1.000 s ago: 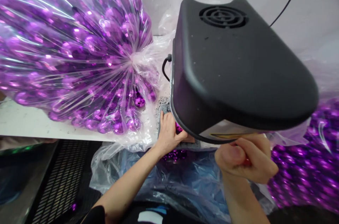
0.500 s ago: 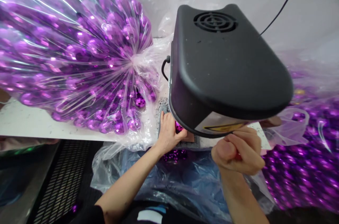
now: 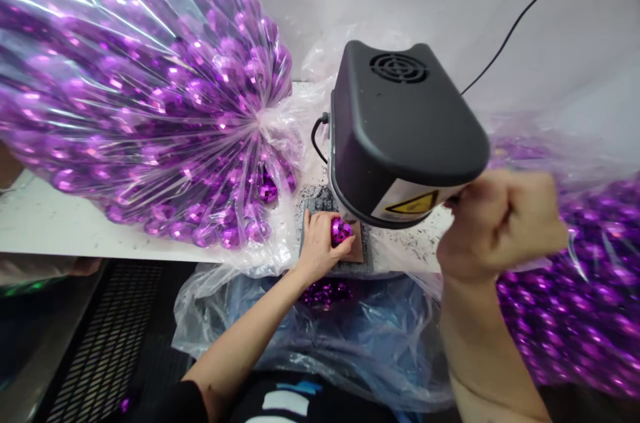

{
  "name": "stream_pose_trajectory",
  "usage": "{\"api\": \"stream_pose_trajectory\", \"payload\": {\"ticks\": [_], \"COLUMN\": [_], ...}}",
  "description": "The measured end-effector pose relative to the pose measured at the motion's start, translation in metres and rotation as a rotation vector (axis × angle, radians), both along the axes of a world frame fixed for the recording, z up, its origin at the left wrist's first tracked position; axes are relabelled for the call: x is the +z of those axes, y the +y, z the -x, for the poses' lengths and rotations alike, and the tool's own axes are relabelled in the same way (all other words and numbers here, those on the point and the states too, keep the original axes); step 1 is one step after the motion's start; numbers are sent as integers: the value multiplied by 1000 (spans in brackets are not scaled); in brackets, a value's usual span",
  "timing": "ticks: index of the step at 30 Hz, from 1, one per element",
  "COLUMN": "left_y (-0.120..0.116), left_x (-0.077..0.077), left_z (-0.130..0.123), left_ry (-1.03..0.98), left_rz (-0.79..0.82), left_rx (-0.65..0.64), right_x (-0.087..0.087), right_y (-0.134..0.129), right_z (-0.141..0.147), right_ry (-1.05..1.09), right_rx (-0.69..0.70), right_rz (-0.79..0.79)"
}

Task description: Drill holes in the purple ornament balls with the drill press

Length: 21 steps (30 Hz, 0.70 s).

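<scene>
My left hand [image 3: 321,243] is closed around a small purple mirror ball [image 3: 341,231]. It holds the ball on a brown pad [image 3: 356,251] over a dark grey base plate [image 3: 369,256], below the front of a black machine head [image 3: 407,123]. My right hand [image 3: 500,226] is a blurred fist at the machine's right side; whatever it grips is hidden. Under the table edge, more purple mirror balls [image 3: 327,293] lie in an open clear plastic bag [image 3: 390,336] across my lap.
A large tied clear bag [image 3: 260,119] full of purple mirror balls rests on the white table [image 3: 37,226] at left. Another heap of purple balls [image 3: 575,316] in plastic stands at right. Dark flecks litter the tabletop. A black cable [image 3: 520,13] runs up the wall behind.
The machine head looks smaller and farther from me, uncovering the ball and pad. My right fist has moved up and to the right. My left hand has stayed on the ball.
</scene>
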<state>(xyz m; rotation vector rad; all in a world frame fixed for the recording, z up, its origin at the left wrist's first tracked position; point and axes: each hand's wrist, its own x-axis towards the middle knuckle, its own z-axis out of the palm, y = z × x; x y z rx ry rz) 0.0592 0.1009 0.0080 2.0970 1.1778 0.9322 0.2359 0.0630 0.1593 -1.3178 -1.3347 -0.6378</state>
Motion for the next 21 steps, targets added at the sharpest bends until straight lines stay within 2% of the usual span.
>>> {"api": "stream_pose_trajectory", "payload": {"ticks": [2, 5, 10, 14, 16, 18, 21], "left_y": [-1, -4, -25, -56, -75, -95, -119], "left_x": [1, 1, 5, 21, 25, 17, -17], "left_z": [1, 4, 22, 40, 48, 53, 54], "left_ry": [18, 16, -86, -173, -143, -25, 227], "left_rz": [-20, -51, 4, 97, 136, 186, 206], "left_rx": [-16, -29, -51, -147, -227, -338, -438], "right_x": [27, 45, 42, 41, 41, 41, 40], "right_y": [22, 46, 52, 54, 55, 55, 55], "right_z": [1, 1, -1, -1, -2, -3, -6], "right_ry": [53, 215, 269, 269, 278, 281, 269], "right_rx": [14, 102, 160, 173, 186, 166, 86], "right_rz": [63, 171, 203, 196, 198, 208, 221]}}
